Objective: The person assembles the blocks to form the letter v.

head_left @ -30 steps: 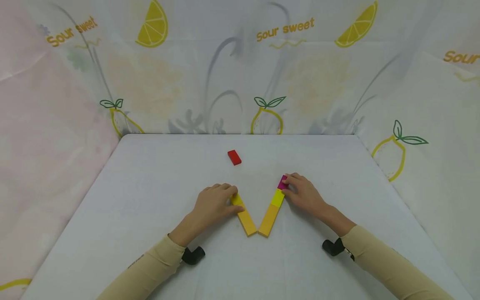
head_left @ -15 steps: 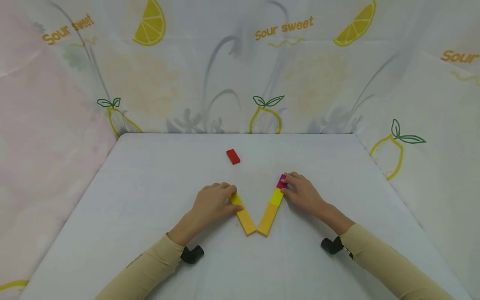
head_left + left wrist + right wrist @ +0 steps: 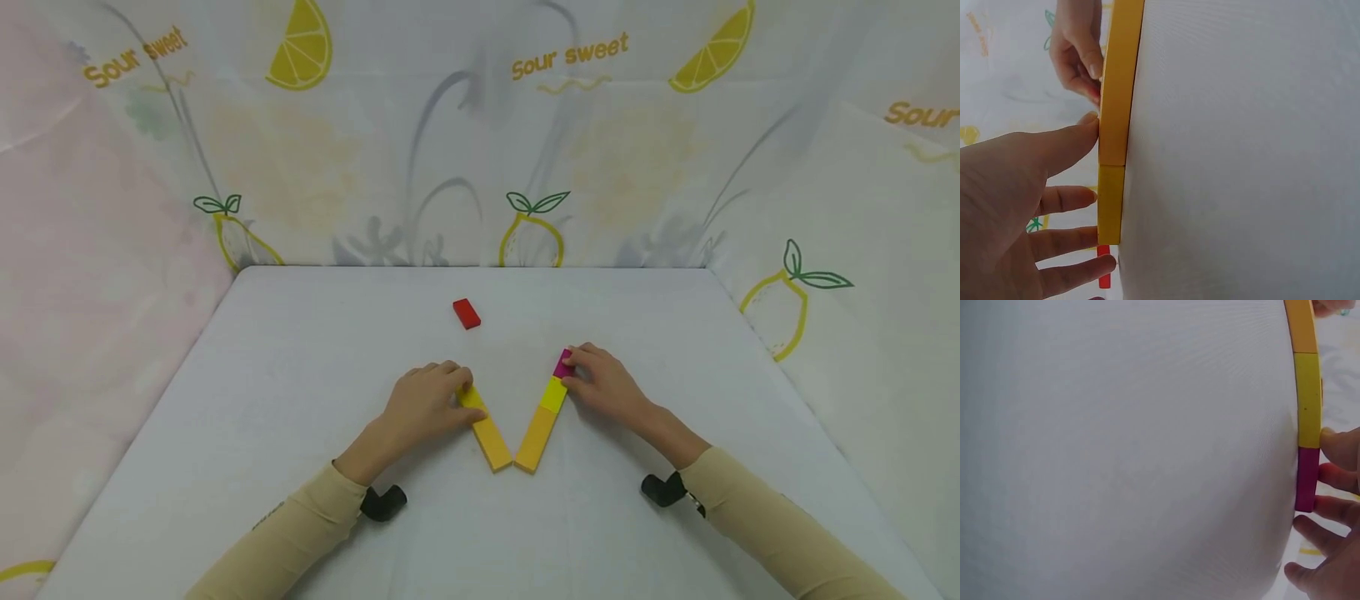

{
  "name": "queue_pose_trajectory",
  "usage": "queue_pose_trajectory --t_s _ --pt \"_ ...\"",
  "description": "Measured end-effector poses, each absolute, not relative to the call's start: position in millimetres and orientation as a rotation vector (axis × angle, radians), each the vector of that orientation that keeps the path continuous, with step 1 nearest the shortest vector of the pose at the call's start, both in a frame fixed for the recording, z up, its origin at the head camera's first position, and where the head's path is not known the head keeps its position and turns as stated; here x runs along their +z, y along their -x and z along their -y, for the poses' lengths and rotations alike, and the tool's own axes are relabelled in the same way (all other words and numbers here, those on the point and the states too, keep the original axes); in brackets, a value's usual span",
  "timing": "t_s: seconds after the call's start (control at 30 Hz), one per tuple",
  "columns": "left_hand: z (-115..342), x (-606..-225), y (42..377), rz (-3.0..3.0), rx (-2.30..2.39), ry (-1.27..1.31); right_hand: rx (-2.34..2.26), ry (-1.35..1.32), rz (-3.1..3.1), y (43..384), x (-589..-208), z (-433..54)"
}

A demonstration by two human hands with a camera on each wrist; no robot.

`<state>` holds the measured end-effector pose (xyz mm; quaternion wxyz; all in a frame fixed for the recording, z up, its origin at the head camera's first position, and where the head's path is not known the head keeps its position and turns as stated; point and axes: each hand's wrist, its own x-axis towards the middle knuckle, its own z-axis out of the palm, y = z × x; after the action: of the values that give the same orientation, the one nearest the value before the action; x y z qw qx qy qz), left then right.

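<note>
Two rows of flat blocks form a V on the white table [image 3: 465, 533], their near ends meeting at the bottom. The left row is an orange block [image 3: 492, 446] with a yellow block [image 3: 1110, 206] beyond it. My left hand [image 3: 425, 402] rests on this row, thumb by the joint and extended fingers along the yellow block. In the right row, an orange block [image 3: 536, 440], a yellow block [image 3: 1308, 400] and a magenta block [image 3: 1307, 478] lie end to end. My right hand [image 3: 606, 382] touches its far part, thumb on the yellow block, spread fingers at the magenta one.
A red block [image 3: 467, 314] lies alone farther back, between the arms of the V. Patterned cloth [image 3: 360, 167] with lemon prints hangs behind the table. A black wrist device [image 3: 385, 503] sits under the left sleeve, and another black device [image 3: 663, 491] under the right.
The whole view shifts slightly from head movement. Both hands stay at their rows, and the blocks keep their arrangement.
</note>
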<state>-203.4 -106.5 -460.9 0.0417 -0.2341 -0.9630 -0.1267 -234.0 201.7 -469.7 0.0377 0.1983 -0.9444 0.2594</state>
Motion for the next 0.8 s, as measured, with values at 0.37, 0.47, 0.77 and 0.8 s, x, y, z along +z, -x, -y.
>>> queue_pose_trajectory --t_s 0.37,0.47,0.77,0.8 --pt "107.7 -459.9 206.6 2.982 -0.451 0.696 0.811 -0.623 2.888 233.2 -468.8 -200.9" --pt "109.3 -461.9 211.4 3.001 -0.483 0.677 0.806 -0.621 2.891 232.9 -468.0 -200.5" --pt "116.0 -462.4 225.6 2.977 -0.614 0.631 0.819 -0.605 2.892 232.4 -468.5 -200.5" --pt "116.9 -462.2 227.3 2.977 -0.619 0.630 0.819 -0.606 2.890 232.4 -468.8 -200.5"
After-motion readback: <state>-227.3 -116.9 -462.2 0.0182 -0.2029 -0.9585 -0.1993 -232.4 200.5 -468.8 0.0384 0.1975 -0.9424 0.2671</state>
